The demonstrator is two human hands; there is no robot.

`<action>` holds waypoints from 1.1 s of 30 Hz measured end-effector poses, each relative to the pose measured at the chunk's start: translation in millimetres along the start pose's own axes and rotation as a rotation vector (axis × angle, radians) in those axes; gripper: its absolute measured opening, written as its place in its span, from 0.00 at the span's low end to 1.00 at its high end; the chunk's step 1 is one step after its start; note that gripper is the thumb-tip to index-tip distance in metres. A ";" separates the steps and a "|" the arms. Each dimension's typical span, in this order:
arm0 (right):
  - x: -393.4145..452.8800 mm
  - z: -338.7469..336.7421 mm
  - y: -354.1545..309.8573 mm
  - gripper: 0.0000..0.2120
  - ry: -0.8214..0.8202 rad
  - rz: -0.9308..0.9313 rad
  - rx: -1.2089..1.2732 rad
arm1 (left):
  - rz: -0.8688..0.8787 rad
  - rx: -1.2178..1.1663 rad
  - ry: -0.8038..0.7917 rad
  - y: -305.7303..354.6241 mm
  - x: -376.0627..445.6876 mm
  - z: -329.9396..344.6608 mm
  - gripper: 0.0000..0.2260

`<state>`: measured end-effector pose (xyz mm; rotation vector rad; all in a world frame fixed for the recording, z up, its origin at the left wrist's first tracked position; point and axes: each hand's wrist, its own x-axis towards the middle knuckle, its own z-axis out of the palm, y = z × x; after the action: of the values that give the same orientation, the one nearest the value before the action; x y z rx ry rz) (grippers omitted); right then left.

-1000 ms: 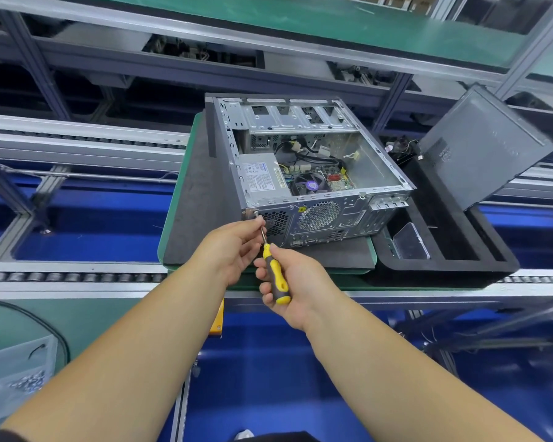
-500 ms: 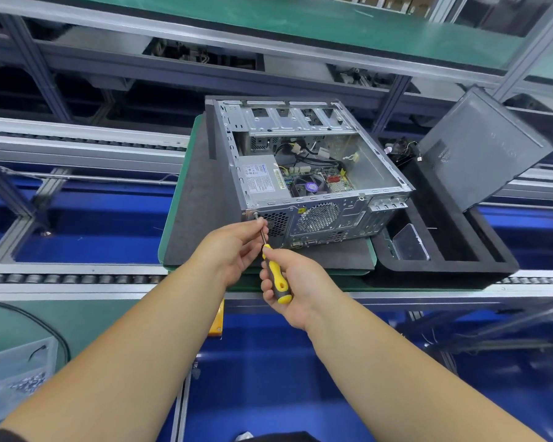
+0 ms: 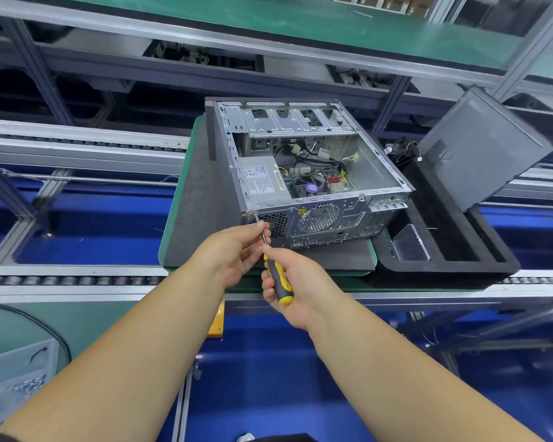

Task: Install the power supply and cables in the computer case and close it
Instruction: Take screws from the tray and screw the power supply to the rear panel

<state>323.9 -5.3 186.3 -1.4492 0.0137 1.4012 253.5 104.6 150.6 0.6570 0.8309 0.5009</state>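
An open grey computer case (image 3: 377,161) lies on its side on a dark foam mat (image 3: 198,212), its rear panel facing me. The silver power supply (image 3: 262,181) sits inside at the near left, with cables (image 3: 304,154) and a fan behind it. My right hand (image 3: 296,283) grips the yellow-and-black handle of a screwdriver (image 3: 278,280). Its tip meets a screw (image 3: 255,215) at the rear panel's upper left corner. My left hand (image 3: 233,250) pinches the screwdriver's metal shaft just below the tip.
The dark side panel (image 3: 479,151) leans upright in a black foam tray (image 3: 454,266) right of the case, with a small clear box (image 3: 411,244) in that tray. Roller conveyor rails (image 3: 71,279) run along the front. A clear bin of screws (image 3: 16,378) sits bottom left.
Both hands stay on the screwdriver at the same screw. The right hand's hold on the handle has shifted slightly, as in turning.
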 end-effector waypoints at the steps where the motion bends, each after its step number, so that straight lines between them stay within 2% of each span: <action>1: -0.1 -0.5 0.0 0.10 0.004 -0.006 -0.011 | 0.003 -0.003 0.005 -0.4 0.6 0.3 0.04; 6: -2.2 0.5 -1.1 0.13 0.011 0.015 -0.047 | -0.013 0.003 0.049 -0.5 1.0 1.9 0.05; 11: -1.4 0.5 -0.7 0.17 0.052 0.016 -0.070 | -0.016 0.013 -0.052 2.5 -1.5 -3.2 0.08; 14: -0.4 -0.2 -0.2 0.20 0.038 0.039 -0.030 | 0.008 0.048 -0.047 1.7 -1.0 -4.3 0.07; 21: -1.4 -0.7 0.5 0.12 0.056 0.014 -0.043 | -0.008 -0.022 0.005 -1.7 2.3 -0.4 0.03; 30: -1.7 2.1 -1.6 0.23 0.050 0.070 -0.046 | -0.050 0.018 0.076 -3.8 7.0 2.9 0.04; 33: -1.0 1.2 -1.0 0.23 0.027 0.083 -0.002 | -0.055 0.024 0.083 -4.0 8.5 3.8 0.06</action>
<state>323.4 -4.7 188.0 -1.4842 0.0902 1.4485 262.1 105.9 145.4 0.6372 0.9318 0.4718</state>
